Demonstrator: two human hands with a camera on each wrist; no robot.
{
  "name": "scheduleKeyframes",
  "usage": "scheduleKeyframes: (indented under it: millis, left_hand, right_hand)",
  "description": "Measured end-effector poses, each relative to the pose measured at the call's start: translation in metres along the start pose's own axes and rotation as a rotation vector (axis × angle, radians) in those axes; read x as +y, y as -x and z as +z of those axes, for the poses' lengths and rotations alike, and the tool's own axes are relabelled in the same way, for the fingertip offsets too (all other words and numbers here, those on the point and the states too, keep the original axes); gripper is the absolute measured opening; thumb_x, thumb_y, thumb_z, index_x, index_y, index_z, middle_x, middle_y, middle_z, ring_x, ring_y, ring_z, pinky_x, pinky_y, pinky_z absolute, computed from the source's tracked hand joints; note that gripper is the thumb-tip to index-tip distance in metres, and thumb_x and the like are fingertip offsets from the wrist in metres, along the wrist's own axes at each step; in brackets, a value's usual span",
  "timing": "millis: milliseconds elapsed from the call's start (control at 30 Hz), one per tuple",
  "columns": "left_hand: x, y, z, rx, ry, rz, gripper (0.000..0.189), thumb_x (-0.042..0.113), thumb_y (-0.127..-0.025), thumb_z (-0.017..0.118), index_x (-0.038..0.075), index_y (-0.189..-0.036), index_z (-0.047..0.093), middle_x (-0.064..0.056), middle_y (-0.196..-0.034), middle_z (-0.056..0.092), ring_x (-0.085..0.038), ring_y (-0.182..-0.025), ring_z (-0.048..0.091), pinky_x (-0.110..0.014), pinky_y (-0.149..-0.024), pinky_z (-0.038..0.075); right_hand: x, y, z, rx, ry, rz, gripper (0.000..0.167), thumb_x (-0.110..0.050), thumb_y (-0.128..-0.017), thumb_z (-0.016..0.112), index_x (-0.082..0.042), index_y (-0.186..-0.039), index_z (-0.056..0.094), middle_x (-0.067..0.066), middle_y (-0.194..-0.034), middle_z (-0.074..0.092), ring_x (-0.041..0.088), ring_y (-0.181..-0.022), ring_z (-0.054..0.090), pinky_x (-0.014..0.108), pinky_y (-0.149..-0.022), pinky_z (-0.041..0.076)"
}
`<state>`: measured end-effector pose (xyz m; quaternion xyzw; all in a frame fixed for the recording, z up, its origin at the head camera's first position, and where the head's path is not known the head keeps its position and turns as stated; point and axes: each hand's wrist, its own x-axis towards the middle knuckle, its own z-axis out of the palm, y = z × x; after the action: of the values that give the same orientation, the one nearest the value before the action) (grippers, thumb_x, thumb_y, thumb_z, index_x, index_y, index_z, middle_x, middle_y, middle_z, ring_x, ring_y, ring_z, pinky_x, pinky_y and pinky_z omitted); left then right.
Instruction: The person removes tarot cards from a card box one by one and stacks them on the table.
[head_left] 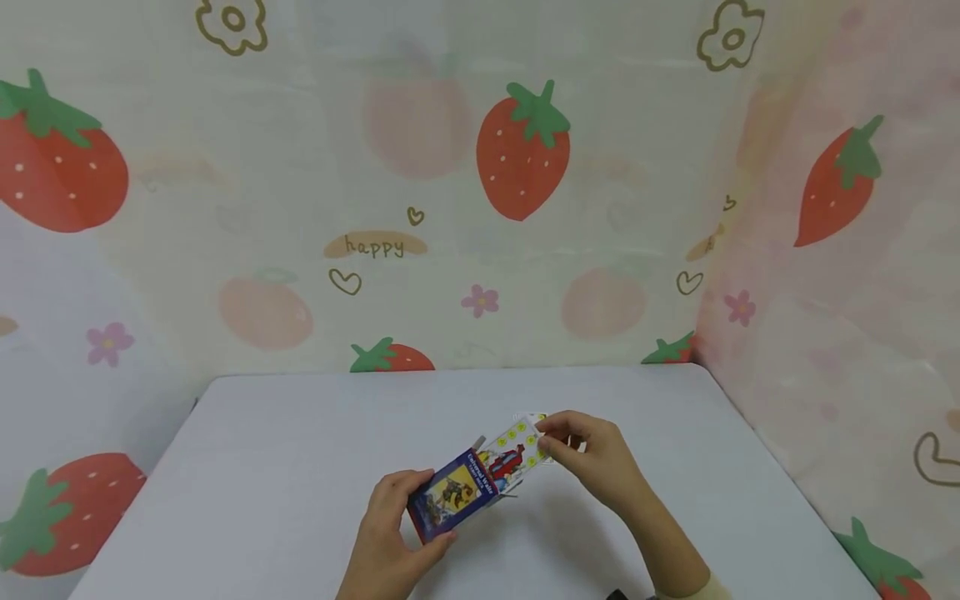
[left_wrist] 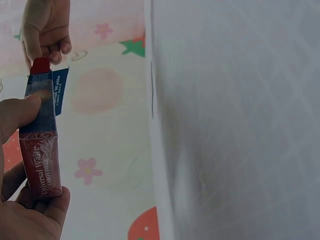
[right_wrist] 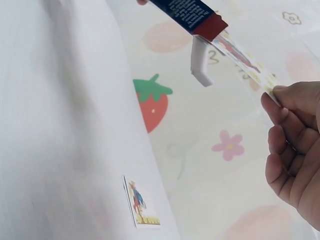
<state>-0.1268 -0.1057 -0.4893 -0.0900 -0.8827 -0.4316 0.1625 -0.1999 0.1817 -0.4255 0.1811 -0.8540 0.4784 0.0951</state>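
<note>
My left hand (head_left: 392, 533) grips a blue and red tarot deck box (head_left: 447, 497) above the white table, its open end tilted up toward the right. A picture card (head_left: 512, 454) with a red-clad figure and yellow discs sticks partway out of that end. The far end of the card is pinched between the thumb and fingertips of my right hand (head_left: 592, 458). Small flaps stand out around the opening, a white one (right_wrist: 200, 62) showing in the right wrist view. Another printed card (right_wrist: 145, 205) lies on the table there, mostly hidden behind the right hand in the head view.
The white table (head_left: 300, 442) reaches back to a hanging cloth (head_left: 630, 208) printed with strawberries and flowers. More of this cloth (head_left: 862, 333) hangs along the right side. A small dark object (head_left: 617, 594) shows at the bottom edge near the right forearm.
</note>
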Motion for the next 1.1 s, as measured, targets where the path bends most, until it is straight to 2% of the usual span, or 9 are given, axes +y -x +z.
scheduleKeyframes:
  millis: [233, 467, 733, 867, 1100]
  left_hand:
    - [0.001, 0.001, 0.0, -0.03, -0.008, -0.036, 0.075, 0.025, -0.071, 0.096, 0.022, -0.137, 0.059, 0.007, -0.131, 0.053, -0.009, -0.117, 0.051, -0.04, -0.099, 0.054]
    - [-0.001, 0.0, 0.0, -0.024, 0.0, -0.026, 0.076, 0.024, -0.07, 0.096, 0.021, -0.137, 0.059, 0.008, -0.131, 0.053, -0.008, -0.117, 0.051, -0.038, -0.098, 0.055]
    - [0.0, -0.001, -0.001, -0.036, -0.004, -0.036, 0.076, 0.025, -0.071, 0.096, 0.023, -0.137, 0.059, 0.008, -0.132, 0.053, -0.009, -0.118, 0.051, -0.039, -0.099, 0.054]
    - [0.001, -0.003, -0.001, -0.044, 0.006, -0.035, 0.077, 0.025, -0.072, 0.095, 0.02, -0.139, 0.058, 0.007, -0.132, 0.053, -0.01, -0.119, 0.051, -0.04, -0.1, 0.054]
    - [0.001, -0.005, -0.002, -0.048, 0.015, -0.026, 0.076, 0.025, -0.072, 0.095, 0.023, -0.138, 0.058, 0.008, -0.133, 0.053, -0.008, -0.119, 0.05, -0.039, -0.1, 0.054]
  right_hand:
    - [0.003, -0.002, -0.006, 0.005, 0.032, 0.0, 0.013, -0.02, -0.092, 0.078, -0.017, -0.105, 0.077, -0.007, -0.082, 0.069, 0.015, -0.069, 0.057, 0.024, -0.056, 0.045]
    - [0.001, -0.007, -0.016, 0.022, 0.04, -0.038, 0.012, -0.019, -0.093, 0.076, -0.017, -0.105, 0.077, -0.006, -0.082, 0.07, 0.016, -0.069, 0.057, 0.024, -0.056, 0.045]
    - [0.001, -0.017, -0.024, 0.006, 0.033, -0.021, 0.012, -0.021, -0.095, 0.075, -0.017, -0.106, 0.077, -0.003, -0.087, 0.071, 0.018, -0.074, 0.057, 0.024, -0.057, 0.045]
    - [0.003, -0.023, -0.028, 0.01, 0.05, -0.011, 0.012, -0.021, -0.095, 0.075, -0.018, -0.107, 0.077, -0.003, -0.087, 0.071, 0.018, -0.075, 0.057, 0.024, -0.058, 0.045]
    - [0.006, -0.034, -0.033, 0.003, 0.071, -0.04, 0.014, -0.02, -0.096, 0.073, -0.014, -0.109, 0.076, -0.004, -0.09, 0.072, 0.019, -0.076, 0.057, 0.024, -0.06, 0.046]
